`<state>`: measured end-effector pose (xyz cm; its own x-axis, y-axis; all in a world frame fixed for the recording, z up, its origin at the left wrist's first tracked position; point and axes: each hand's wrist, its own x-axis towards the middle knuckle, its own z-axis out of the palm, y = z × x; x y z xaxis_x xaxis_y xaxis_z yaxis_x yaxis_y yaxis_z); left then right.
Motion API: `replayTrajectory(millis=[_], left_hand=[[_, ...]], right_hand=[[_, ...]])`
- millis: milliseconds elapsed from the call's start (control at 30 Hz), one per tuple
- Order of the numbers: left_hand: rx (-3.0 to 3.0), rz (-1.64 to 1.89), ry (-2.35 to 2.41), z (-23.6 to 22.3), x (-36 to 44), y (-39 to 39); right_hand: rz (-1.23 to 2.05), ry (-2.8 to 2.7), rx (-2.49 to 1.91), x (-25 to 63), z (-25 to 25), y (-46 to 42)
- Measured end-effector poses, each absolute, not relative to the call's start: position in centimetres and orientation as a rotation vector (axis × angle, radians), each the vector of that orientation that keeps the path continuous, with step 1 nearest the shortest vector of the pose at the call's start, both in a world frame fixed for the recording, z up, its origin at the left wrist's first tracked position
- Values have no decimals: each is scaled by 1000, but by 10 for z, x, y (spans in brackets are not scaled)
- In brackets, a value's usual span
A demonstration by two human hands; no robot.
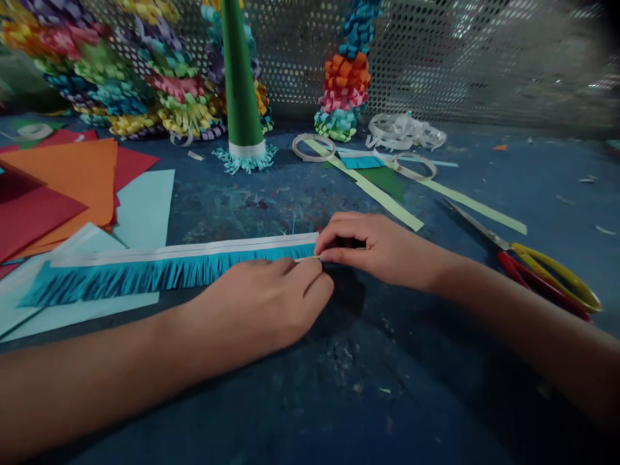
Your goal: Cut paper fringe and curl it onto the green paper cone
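Observation:
A blue fringed paper strip [145, 274], with a white band along its upper edge, lies across the table at a slight slant. At its right end my right hand [361, 248] is closed, thumb and fingers pinching the strip. My left hand [278, 294] is curled over the lower fringe, its closed fingertips meeting those of the right hand. A short, thin pale piece [308, 259] shows along the left fingers; its kind is unclear. What the left fingertips grip is hidden.
A green paper cone [241, 97] with fringed base stands behind. Scissors [547, 274] lie right. Tape rolls [314, 148] and pale green paper strips [387, 201] lie beyond the hands. Coloured sheets [82, 187] overlap at left. Curled-paper cones [343, 97] line the perforated metal panel [300, 58].

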<state>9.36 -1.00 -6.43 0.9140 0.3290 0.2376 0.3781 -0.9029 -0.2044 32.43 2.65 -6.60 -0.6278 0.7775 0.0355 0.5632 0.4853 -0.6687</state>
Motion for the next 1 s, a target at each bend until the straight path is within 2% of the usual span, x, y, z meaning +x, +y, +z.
replayTrajectory(millis=[300,633,1000], left_hand=[[-2907,-254,-658,-72,93,25],[-3268,-343,-1214,-59,95,39],[-3156,-425,-721,-73,86,28]], right_hand=[[899,-2436,-1123,327,-67,28],[962,-2394,-1178,327,-65,28],[581,-2639,-1079,334,-62,17]])
